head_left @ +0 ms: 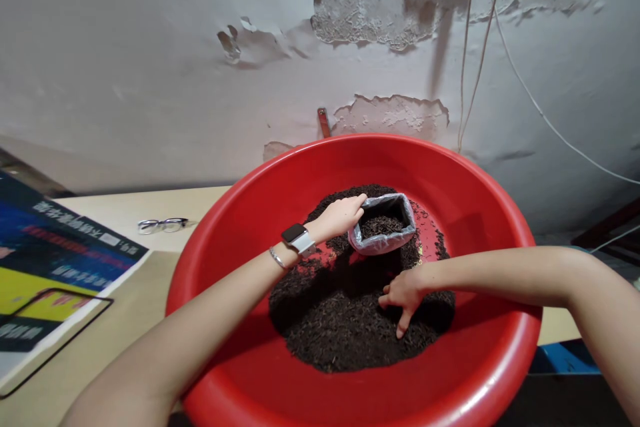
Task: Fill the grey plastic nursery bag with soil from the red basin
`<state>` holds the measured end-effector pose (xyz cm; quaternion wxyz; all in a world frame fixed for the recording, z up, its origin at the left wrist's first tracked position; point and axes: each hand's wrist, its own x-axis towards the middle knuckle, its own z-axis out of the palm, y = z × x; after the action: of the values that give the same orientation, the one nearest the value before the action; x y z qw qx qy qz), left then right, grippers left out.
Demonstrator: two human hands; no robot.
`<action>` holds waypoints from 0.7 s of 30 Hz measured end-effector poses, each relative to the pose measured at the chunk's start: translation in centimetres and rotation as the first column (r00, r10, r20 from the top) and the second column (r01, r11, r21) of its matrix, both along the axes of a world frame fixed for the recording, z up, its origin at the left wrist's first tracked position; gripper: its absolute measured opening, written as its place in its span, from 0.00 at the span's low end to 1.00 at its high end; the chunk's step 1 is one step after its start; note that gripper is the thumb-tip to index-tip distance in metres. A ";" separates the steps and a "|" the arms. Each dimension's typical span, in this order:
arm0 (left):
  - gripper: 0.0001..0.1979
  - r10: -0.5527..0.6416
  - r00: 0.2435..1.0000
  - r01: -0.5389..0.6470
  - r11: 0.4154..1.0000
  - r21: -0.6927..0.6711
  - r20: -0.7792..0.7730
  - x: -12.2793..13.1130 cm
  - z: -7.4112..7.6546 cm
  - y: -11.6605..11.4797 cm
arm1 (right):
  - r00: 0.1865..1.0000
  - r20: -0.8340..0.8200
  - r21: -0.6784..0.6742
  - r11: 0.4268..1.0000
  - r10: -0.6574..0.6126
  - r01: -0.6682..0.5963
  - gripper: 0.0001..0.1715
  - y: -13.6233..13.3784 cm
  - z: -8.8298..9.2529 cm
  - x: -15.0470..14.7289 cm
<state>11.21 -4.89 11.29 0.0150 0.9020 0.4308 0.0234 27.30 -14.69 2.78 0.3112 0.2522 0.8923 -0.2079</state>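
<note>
A large red plastic basin (pixel 215 247) holds a heap of dark brown, loose grains (pixel 345 333), like dried leaf or seed bits. Near its far side, a small container lined with a clear plastic bag (pixel 385 244) stands among them, with some of the same bits inside. My left hand (pixel 341 216), wearing a watch (pixel 299 239) and a bangle, is closed on the container's left rim. In front of the container, my right hand (pixel 406 293) has its fingers spread on the heap, and it grips nothing I can see.
Eyeglasses (pixel 163 225) lie on the pale table (pixel 135 300) left of the basin. A printed poster or packet (pixel 60 267) and a thin black frame (pixel 65 347) are at the far left. Behind stands a peeling wall (pixel 225 100) with hanging white cables (pixel 525 90).
</note>
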 end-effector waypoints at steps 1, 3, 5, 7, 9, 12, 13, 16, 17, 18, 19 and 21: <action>0.14 0.002 1.000 -0.002 1.000 0.002 -0.002 0.0 0.0 0.0 | 1.000 -0.001 -0.004 1.000 -0.006 0.006 0.42 0.0 -0.1 0.0; 0.13 0.004 1.000 -0.004 1.000 0.004 -0.002 0.0 0.1 0.0 | 0.999 -0.017 -0.009 0.999 -0.038 0.037 0.42 0.1 -0.2 0.1; 0.13 0.003 1.000 -0.003 1.000 0.002 -0.002 0.0 0.2 -0.1 | 0.997 -0.036 -0.009 0.998 -0.069 0.069 0.42 0.2 -0.2 0.1; 0.13 0.001 1.000 -0.001 1.000 -0.003 -0.003 0.0 0.2 -0.2 | 0.997 -0.031 -0.006 0.997 -0.071 0.071 0.42 0.1 -0.2 0.1; 0.13 0.001 1.000 -0.001 1.000 -0.006 -0.004 0.0 0.2 -0.2 | 0.999 0.004 -0.004 0.999 -0.039 0.039 0.43 0.0 0.0 0.0; 0.12 0.000 1.000 0.000 1.000 -0.006 -0.001 0.0 0.2 -0.2 | 0.998 0.062 0.000 1.000 0.012 -0.012 0.46 -0.1 0.1 -0.2; 0.12 -0.001 1.000 0.001 1.000 -0.006 -0.002 0.0 0.2 -0.3 | 0.998 0.068 0.001 1.000 0.019 -0.019 0.46 -0.1 0.1 -0.2; 0.11 -0.002 1.000 0.002 1.000 -0.014 -0.010 0.0 0.3 -0.3 | 0.999 0.041 -0.007 1.000 0.005 -0.004 0.47 0.1 -0.2 0.0; 0.11 -0.001 1.000 0.001 1.000 -0.015 -0.010 0.0 0.3 -0.3 | 1.000 0.022 -0.012 1.000 -0.013 0.013 0.47 0.1 -0.3 0.1; 0.11 -0.003 1.000 0.003 1.000 -0.015 -0.007 0.0 0.3 -0.3 | 0.999 0.002 -0.017 0.999 -0.034 0.034 0.48 0.2 -0.5 0.2; 0.12 -0.007 1.000 0.007 1.000 -0.013 -0.002 0.0 0.3 -0.2 | 0.998 -0.014 -0.024 0.998 -0.054 0.053 0.48 0.3 -0.6 0.2; 0.12 -0.014 1.000 0.014 1.000 -0.010 0.006 0.0 0.2 -0.2 | 0.997 -0.022 -0.033 0.997 -0.077 0.076 0.47 0.3 -0.6 0.3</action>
<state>11.18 -5.06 11.51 0.0208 0.9048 0.4247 0.0239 27.59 -14.36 2.16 0.2965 0.2786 0.8822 -0.2371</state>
